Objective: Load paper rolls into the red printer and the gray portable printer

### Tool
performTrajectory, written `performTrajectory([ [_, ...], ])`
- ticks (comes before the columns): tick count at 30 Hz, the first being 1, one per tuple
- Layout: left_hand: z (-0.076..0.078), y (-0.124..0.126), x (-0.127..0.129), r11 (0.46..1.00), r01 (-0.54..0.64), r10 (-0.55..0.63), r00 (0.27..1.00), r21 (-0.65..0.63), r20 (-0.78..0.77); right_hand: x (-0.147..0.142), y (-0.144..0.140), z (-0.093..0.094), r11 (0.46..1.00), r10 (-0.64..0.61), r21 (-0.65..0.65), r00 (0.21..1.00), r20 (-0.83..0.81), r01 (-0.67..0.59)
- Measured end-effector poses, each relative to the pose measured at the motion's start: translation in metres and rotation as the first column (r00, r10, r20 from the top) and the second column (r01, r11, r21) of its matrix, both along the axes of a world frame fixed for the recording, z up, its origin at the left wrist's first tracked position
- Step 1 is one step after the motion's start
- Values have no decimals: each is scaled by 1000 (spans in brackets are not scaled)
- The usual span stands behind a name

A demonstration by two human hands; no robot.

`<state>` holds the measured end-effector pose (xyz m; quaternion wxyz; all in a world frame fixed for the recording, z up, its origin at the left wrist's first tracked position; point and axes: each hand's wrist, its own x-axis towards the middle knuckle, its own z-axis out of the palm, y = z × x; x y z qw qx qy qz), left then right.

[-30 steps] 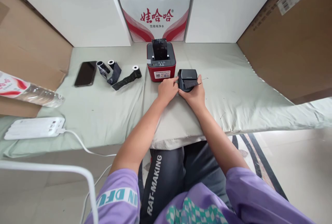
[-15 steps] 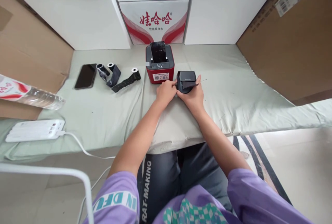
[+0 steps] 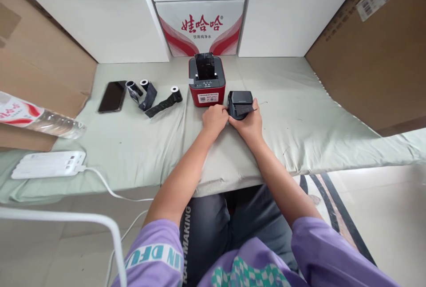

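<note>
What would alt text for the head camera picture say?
Both hands, left hand and right hand, grip a small black printer on a pale green cloth, beside a red printer. Further left lie black paper rolls and a phone.

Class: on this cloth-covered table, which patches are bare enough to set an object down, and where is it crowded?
Free: the cloth right of the small black printer, out to the brown carton; also the stretch between the power strip and the left hand. Crowded: the strip from phone through paper rolls to the red printer, and around the right hand.
</note>
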<state>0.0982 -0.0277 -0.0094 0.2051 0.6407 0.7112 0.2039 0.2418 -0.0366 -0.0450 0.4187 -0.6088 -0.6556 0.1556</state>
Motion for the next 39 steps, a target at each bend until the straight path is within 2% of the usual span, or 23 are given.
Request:
performTrajectory([
  [4, -1, 0, 0, 1000, 0, 0, 1000, 16, -6, -3, -3, 6, 999, -25, -29, 996, -91, 23],
  [8, -1, -1, 0, 1000, 1, -1, 1000, 22, -18, -1, 0, 3, 1000, -8, 20, 992, -123, 11],
  [12, 1, -1, 2, 1000, 3, -2, 999, 21, -49, 14, 6, 0, 995, 102, 25, 967, -234, -98],
  [16, -1, 0, 1, 999, 17, -14, 997, 36, -76, 31, 13, 5, 968, 193, -77, 902, -385, -240],
  [20, -1, 1, 1, 999, 20, -17, 996, 32, -92, 46, 22, 19, 931, 163, -204, 843, -512, -304],
  [23, 0, 1, 1, 1000, 17, -15, 995, 22, -98, 57, 31, 39, 915, 114, -283, 858, -501, -287],
  [27, 0, 1, 2, 1000, 18, -16, 996, 23, -91, 64, 51, 65, 896, 159, -296, 862, -481, -330],
  [31, -1, 1, 2, 999, 7, -4, 997, 42, -79, 60, 73, 67, 884, 228, -258, 841, -491, -390],
  [33, -1, 1, 1, 999, 4, -1, 997, 45, -79, 60, 80, 61, 855, 302, -230, 807, -508, -465],
  [37, 0, 2, 1, 999, 4, -1, 996, 46, -85, 69, 86, 47, 721, 439, -216, 675, -593, -658],
  [39, -1, 2, 1, 999, 5, 0, 996, 54, -89, 76, 87, 43, 685, 457, -212, 638, -619, -697],
])
